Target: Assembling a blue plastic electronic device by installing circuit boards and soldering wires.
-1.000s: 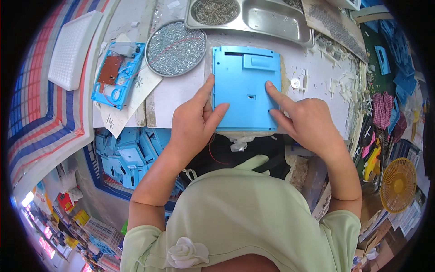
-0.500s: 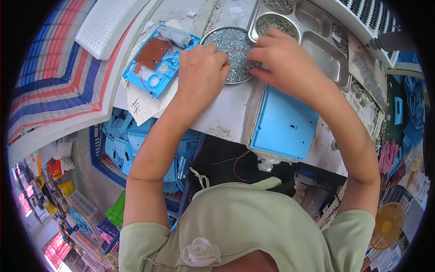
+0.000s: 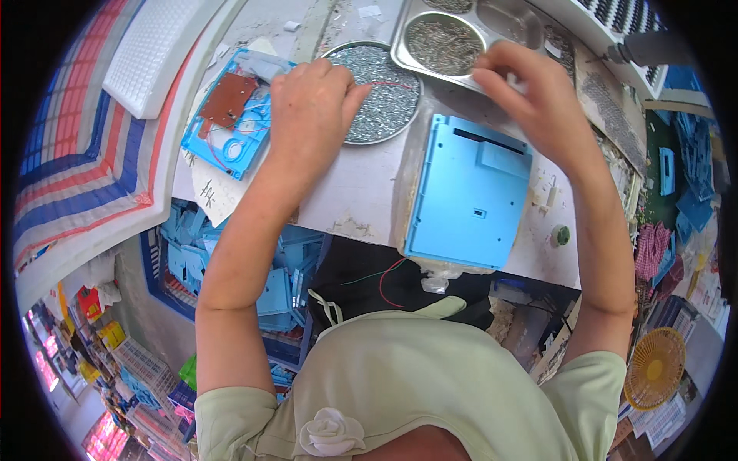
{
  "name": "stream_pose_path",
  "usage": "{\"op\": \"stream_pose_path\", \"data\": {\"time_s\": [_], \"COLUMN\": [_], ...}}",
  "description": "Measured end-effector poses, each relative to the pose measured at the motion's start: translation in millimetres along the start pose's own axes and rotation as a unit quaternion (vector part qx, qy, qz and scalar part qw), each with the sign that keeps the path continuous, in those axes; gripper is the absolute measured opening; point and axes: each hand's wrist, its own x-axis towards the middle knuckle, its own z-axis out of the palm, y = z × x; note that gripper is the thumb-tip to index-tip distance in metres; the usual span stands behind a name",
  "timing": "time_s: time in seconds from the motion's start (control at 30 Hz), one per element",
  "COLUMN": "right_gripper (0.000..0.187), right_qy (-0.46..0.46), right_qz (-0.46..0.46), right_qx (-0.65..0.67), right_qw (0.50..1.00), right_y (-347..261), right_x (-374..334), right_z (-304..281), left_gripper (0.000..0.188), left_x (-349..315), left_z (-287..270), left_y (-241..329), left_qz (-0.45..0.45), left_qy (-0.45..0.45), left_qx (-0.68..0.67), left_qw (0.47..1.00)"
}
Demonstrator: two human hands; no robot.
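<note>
Blue plastic makes up the flat housing panel [image 3: 467, 196] lying face-down at the near edge of the white surface [image 3: 354, 192], just beside both forearms, so it stays within easy reach. Just beyond it the left hand [image 3: 311, 107] rests palm-down with loosely curled fingers on the rim of the round dish of small screws [image 3: 380, 92], seemingly picking from it, though I cannot tell whether it holds any. Farther off, the right hand [image 3: 530, 96] hovers at the steel tray [image 3: 469, 38] of more screws, fingertips pinched together, whatever they hold too small to see
</note>
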Motion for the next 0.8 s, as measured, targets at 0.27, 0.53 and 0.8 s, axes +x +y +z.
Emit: {"op": "stream_pose_path", "data": {"time_s": [0.27,0.53,0.8], "right_gripper": [0.013,0.015,0.015], "right_qy": [0.012,-0.012,-0.005], "right_qz": [0.209,0.248,0.216], "right_qx": [0.226,0.221,0.163], "right_qw": [0.951,0.943,0.963], "right_y": [30.1,37.7,37.6], "right_x": [-73.9,-85.6,-89.1], "right_z": [-37.6,-26.8,-13.5], "left_gripper": [0.028,0.018,0.019], "left_x": [6.7,-11.5,-11.3], "left_z": [0.3,-17.4,-9.8], "left_y": [1.5,41.5,64.5], "left_qz": [-0.016,-0.097,-0.077], "left_qy": [-0.032,-0.059,-0.089], "left_qx": [0.002,-0.296,-0.366], "left_qw": [0.999,0.948,0.923]}}
